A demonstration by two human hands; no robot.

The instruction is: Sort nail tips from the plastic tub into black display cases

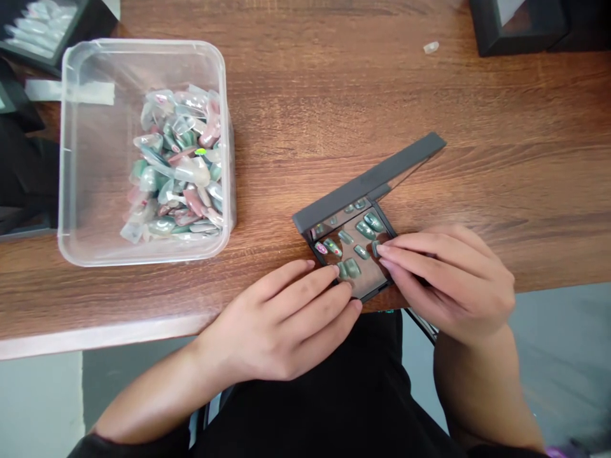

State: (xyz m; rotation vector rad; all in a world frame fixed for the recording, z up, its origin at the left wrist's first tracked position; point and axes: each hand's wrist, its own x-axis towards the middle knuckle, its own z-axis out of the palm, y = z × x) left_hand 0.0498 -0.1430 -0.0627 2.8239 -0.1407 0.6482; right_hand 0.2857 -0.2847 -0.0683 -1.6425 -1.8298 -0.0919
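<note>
A small black hinged case [370,175] lies near the table's front edge with its lid raised. Several glossy green press-on nails [361,252] are set out inside it, and a pink-patterned nail [321,248] is at its left side. My left hand [291,318] holds the case along its left and front edges, fingertips reaching over the rim; the thumb is hidden. Between the thumb and forefinger of my right hand [449,280] is a green press-on nail [375,249] at the right side of the case. The lid's inner face reflects some nails.
To the left stands a clear plastic tub [95,191] with a heap of loose press-on nails [176,172]. Black boxes [28,172] line the far left, and another black box [520,28] is at the back right. A small clear piece [431,48] lies near it.
</note>
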